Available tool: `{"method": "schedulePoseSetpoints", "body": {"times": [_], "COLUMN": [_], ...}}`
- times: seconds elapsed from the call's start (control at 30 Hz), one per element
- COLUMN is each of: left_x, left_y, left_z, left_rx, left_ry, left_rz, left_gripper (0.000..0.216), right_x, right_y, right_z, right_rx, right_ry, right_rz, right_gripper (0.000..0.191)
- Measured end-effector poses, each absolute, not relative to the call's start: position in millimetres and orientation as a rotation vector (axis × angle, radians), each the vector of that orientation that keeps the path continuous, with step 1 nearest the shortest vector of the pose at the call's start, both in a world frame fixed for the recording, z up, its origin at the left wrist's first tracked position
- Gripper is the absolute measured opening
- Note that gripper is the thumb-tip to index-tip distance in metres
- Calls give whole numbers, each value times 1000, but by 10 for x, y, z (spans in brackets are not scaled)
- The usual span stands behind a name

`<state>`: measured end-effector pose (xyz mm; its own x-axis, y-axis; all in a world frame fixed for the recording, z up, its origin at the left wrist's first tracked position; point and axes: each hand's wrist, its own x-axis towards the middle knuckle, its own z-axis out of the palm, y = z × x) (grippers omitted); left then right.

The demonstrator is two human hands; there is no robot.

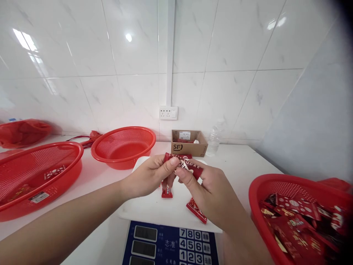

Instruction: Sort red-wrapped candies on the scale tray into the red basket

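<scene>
Both hands meet above the white pan [143, 208] of a digital scale. My left hand [150, 175] pinches one end of a dark red candy packet [194, 165] lettered "SWEET SUGAR", thumb on top. My right hand [205, 187] grips the packet's other end, its thumb beside the left one. Below the hands, a small red packet [167, 192] lies on the pan. Another red packet [196, 210] rests near the right hand, partly covered by it. The scale's blue panel [169, 243] with displays and number keys faces me.
A red basket [255, 189] full of red packets stands at right. At left is a large red basket [77, 162] with some packets; behind it stands another red basket [124, 162]. A cardboard box [187, 149], a clear bottle [214, 140] and red bags [24, 132] line the tiled wall.
</scene>
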<state>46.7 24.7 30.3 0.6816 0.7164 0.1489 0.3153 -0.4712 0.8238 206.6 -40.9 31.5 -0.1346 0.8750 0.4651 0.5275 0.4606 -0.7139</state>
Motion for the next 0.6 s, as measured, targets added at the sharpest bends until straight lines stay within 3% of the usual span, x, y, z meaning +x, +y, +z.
{"method": "schedulePoseSetpoints", "body": {"times": [0.07,0.2,0.27,0.6], "left_x": [407,222,146,80], "left_y": [382,639,702,816], "left_z": [242,14,-98,-195], "left_rx": [2133,2268,2314,2300], "left_ry": [875,1228,1348,1425], "left_rz": [571,420,328,232], "left_gripper": [57,33,31,22], "right_x": [2082,2127,2138,2120], "right_y": [-393,-405,-421,-435], "right_z": [303,308,319,327], "right_rx": [-1283,-1375,-1387,-1409], "right_ry": [-1713,-1510,-1484,-1535], "right_rz": [370,292,302,343], "right_gripper": [35,36,36,35]}}
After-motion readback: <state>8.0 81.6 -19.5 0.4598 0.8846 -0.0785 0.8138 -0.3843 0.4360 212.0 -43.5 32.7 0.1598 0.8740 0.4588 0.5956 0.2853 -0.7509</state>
